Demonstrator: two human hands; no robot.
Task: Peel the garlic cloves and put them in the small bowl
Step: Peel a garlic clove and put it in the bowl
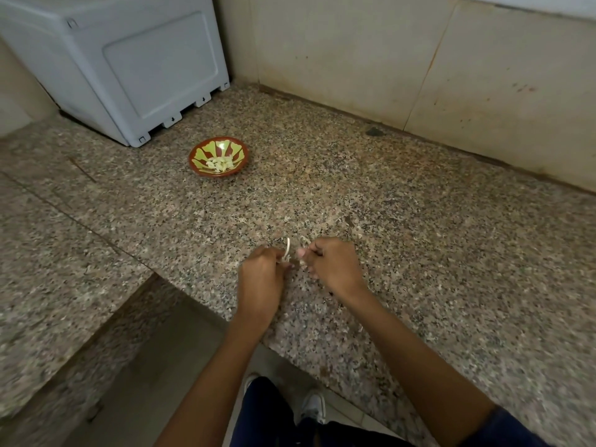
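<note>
Garlic clove (286,252) sits pinched between left hand (262,275) and right hand (332,265), both gripping it low over the counter (419,253), presumably so skin drops clear of the small bowl (218,156).

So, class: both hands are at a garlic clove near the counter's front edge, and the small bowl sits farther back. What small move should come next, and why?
Probably finish pulling the pale papery skin off. The left hand pinches the white garlic clove, the right hand works beside it, and skin still curls up. Only afterwards carry it to the red-and-yellow small bowl, which already holds peeled cloves.
</note>
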